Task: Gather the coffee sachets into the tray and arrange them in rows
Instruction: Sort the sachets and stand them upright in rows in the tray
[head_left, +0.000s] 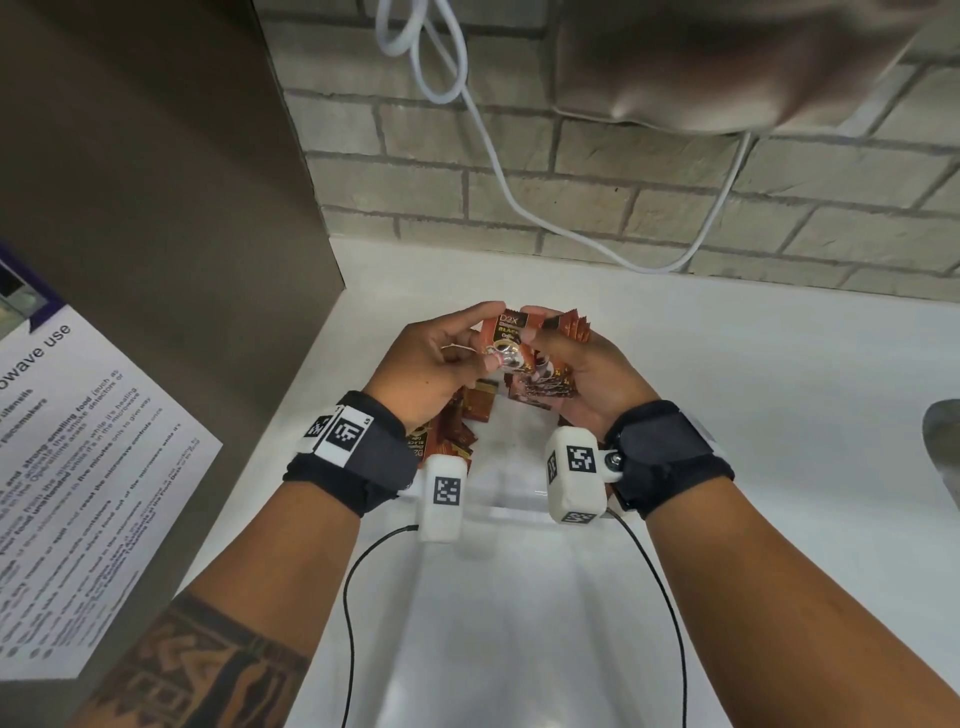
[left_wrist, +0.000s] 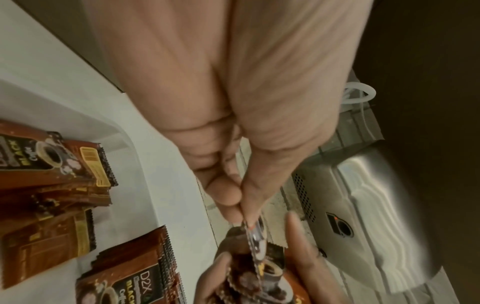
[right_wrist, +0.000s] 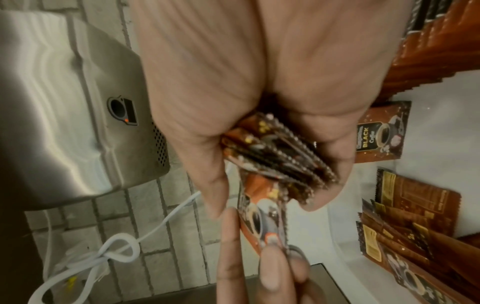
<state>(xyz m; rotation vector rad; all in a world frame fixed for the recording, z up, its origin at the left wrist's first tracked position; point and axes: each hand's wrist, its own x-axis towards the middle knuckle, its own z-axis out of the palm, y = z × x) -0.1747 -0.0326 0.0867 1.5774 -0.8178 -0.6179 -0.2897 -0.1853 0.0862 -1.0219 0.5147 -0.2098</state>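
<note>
Sachets: light, slick foil, best pinched at the crimped ends

Sachets (head_left: 540, 379) sat fanned in the right hand (head_left: 587, 384), fingers curled round the stack above the tray (head_left: 524, 571). Left hand (head_left: 421, 364) pinched one sachet (head_left: 506, 338) by thumb and fingertip. Loose ones (head_left: 457, 421) lay in the tray's far end. Judged thin, floppy, prone to slip.

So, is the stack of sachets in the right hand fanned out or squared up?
Fanned out. In the right hand, the coffee sachets' serrated edges lie staggered, not flush.
</note>
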